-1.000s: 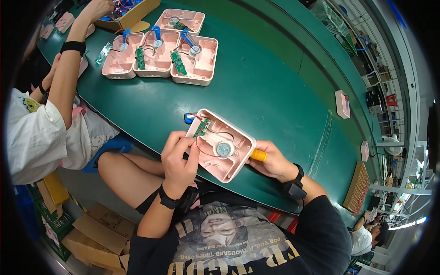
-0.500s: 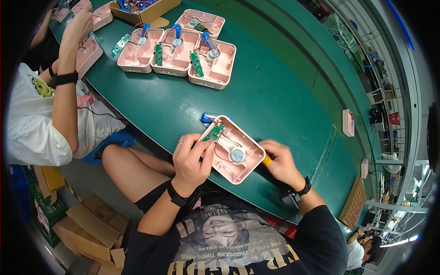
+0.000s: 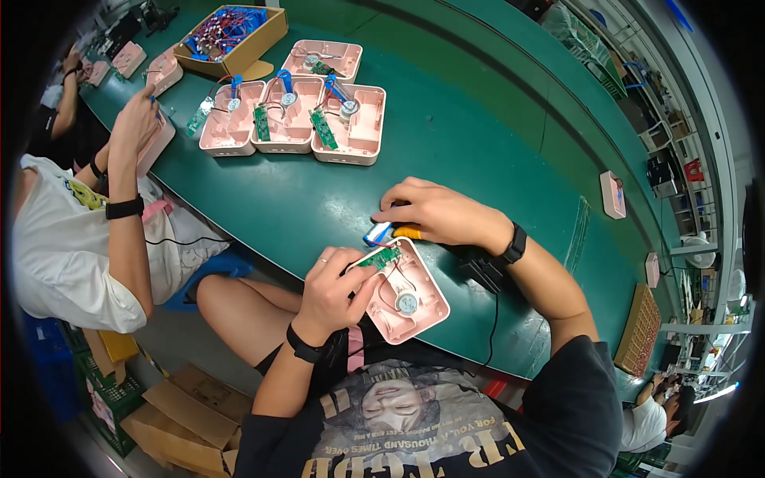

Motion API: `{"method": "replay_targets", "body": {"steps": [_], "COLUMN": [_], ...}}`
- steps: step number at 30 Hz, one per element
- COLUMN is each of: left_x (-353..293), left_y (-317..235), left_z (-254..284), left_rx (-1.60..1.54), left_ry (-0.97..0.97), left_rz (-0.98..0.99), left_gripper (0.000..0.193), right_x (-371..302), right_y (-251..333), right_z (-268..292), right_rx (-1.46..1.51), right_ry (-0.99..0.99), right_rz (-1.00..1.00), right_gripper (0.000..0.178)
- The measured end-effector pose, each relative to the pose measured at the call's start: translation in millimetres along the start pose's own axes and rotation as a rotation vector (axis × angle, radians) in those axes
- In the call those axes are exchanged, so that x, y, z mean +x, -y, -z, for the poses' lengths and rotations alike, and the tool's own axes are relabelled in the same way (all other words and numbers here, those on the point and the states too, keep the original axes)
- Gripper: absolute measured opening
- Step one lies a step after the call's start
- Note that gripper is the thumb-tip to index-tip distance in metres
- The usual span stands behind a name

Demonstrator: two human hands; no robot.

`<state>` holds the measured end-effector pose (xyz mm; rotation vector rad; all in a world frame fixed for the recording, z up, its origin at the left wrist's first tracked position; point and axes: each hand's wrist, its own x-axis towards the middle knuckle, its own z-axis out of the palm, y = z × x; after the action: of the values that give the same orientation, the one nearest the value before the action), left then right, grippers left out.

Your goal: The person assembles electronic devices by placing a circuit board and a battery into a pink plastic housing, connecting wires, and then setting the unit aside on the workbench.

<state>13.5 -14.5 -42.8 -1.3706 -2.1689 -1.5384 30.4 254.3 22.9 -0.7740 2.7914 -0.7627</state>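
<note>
My left hand (image 3: 332, 293) grips the left wall of a pink plastic housing (image 3: 430, 307), tilted at the table's near edge. Its thumb and fingertips lie by a green circuit board (image 3: 381, 258) at the housing's upper end. A round metal-looking part (image 3: 406, 303) with thin wires sits inside. Just beyond the housing, a blue battery (image 3: 377, 233) is wired toward the board. My right hand (image 3: 442, 211) is over the battery, its fingers bent and closed around a yellow-handled tool (image 3: 408, 232). The tool's working end is hidden.
Several similar pink housings (image 3: 348, 149) with boards and blue batteries stand at the far left of the green table (image 3: 470, 159). Behind them is a cardboard box (image 3: 267, 40) of wired batteries. A co-worker's arm (image 3: 123, 175) is at left. A black device (image 3: 482, 275) with a cable lies right.
My right hand has moved from the housing's right side to the battery beyond it, carrying the yellow-handled tool. The housing has shifted slightly nearer to me, still in my left hand.
</note>
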Motion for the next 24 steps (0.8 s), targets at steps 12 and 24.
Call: {"method": "replay_targets", "body": {"steps": [12,24], "left_x": [7.1,7.2], "left_y": [-13.1,-9.0], "left_z": [-1.9,-8.1], "left_rx": [0.292,0.290], "left_ry": [-0.061,-0.068], "left_rz": [0.185,0.147], "left_gripper": [0.012,0.013], "right_x": [-34.9,-36.1], "right_y": [46.8,82.9], "right_z": [16.9,-15.3], "right_rx": [0.183,-0.290], "right_ry": [-0.243,-0.303], "right_rz": [-0.468,-0.338], "right_gripper": [0.030,0.035]}}
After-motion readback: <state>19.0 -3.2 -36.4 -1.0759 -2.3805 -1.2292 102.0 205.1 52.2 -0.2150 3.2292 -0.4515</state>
